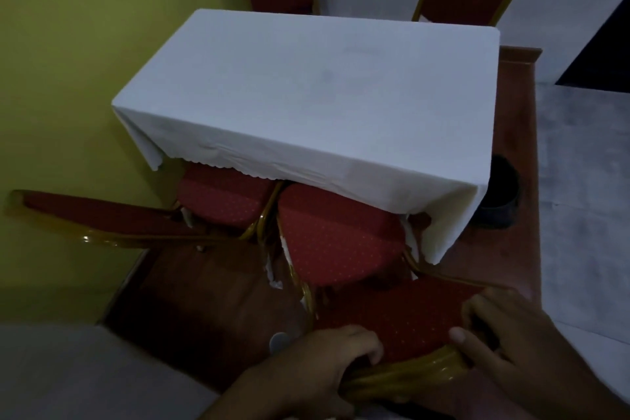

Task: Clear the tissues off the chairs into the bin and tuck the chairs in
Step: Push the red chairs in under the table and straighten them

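I can read no text, label, brand, number or sign anywhere in this view. The white cloth [306,102] over the worktop is plain, and the red upholstery of the near chair [341,242] carries only a pattern of small pale dots, not letters. The light is dim, so any fine print would be lost to me anyway.
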